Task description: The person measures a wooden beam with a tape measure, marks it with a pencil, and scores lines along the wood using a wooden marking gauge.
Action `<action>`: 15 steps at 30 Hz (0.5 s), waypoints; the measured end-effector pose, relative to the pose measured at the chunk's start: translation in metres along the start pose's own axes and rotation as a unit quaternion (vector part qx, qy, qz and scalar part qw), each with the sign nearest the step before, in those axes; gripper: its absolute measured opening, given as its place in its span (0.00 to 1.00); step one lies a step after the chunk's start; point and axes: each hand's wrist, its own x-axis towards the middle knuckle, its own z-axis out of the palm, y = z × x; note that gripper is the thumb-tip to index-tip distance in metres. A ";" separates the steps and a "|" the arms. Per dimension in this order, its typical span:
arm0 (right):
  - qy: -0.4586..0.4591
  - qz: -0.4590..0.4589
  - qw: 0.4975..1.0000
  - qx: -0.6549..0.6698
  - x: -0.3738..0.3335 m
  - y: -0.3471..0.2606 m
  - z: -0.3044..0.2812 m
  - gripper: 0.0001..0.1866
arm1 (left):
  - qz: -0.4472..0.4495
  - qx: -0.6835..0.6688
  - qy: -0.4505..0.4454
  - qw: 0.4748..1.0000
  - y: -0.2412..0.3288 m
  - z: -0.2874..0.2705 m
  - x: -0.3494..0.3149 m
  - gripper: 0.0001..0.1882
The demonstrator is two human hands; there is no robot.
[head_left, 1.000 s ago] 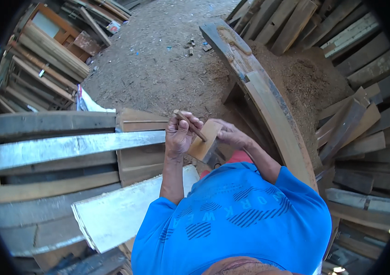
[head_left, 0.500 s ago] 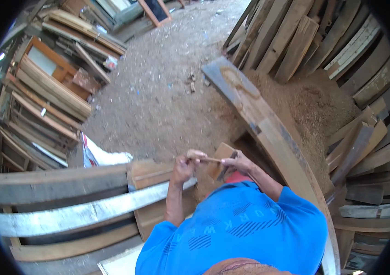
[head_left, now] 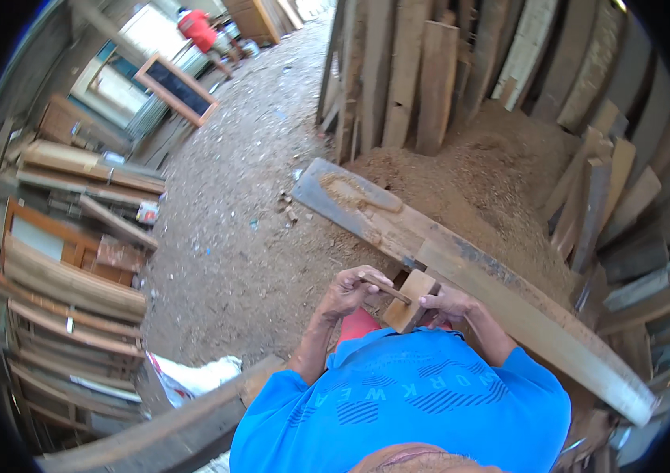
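My left hand [head_left: 348, 292] is closed around a thin brown wooden stick [head_left: 392, 292]. The stick's far end touches, or lies just over, the face of a small pale wooden block [head_left: 420, 285]. My right hand [head_left: 455, 304] grips the block from its right side, thumb on the near face and the other fingers mostly hidden behind it. Both hands are close together in front of my blue shirt. Just beyond them lies a long wooden plank bench [head_left: 477, 288], running from the upper middle to the lower right, with a dusty patch at its far end.
Upright boards [head_left: 437, 87] lean along the far right above a heap of sawdust [head_left: 500, 165]. Stacked timber and frames [head_left: 75, 272] line the left. A white sack [head_left: 197, 378] and a beam [head_left: 169, 430] lie at lower left. A person in red [head_left: 198, 30] is far off.
My view has swung left, and the plank bench now lies flatter across it. The block has turned its broad face up, and the stick now slants down onto it. Both hands keep their hold.
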 end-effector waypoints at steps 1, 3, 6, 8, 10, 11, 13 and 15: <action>0.025 -0.014 0.990 0.138 -0.007 0.009 0.001 0.30 | 0.016 0.017 -0.047 0.999 -0.003 0.000 0.020 0.09; 0.041 -0.074 0.969 0.233 -0.003 0.037 -0.011 0.30 | 0.009 0.064 -0.112 0.992 -0.016 0.005 0.059 0.10; 0.095 -0.233 0.904 0.345 0.003 0.051 -0.007 0.31 | -0.030 0.063 -0.200 0.977 -0.029 0.018 0.109 0.07; 0.168 -0.293 0.860 0.383 0.012 0.051 -0.003 0.28 | -0.087 0.048 -0.260 0.961 -0.051 0.010 0.140 0.08; 0.250 -0.328 0.810 0.418 0.019 0.048 -0.004 0.27 | -0.138 0.036 -0.322 0.936 -0.074 0.011 0.167 0.11; 0.297 -0.343 0.784 0.423 0.022 0.051 -0.008 0.25 | -0.145 -0.005 -0.312 0.939 -0.084 0.015 0.179 0.19; 0.378 -0.374 0.724 0.440 0.029 0.059 -0.011 0.22 | -0.167 -0.055 -0.349 0.921 -0.100 0.019 0.196 0.28; 0.499 -0.369 0.671 0.407 0.038 0.069 -0.006 0.20 | -0.020 0.306 -0.405 0.861 -0.111 0.011 0.215 0.43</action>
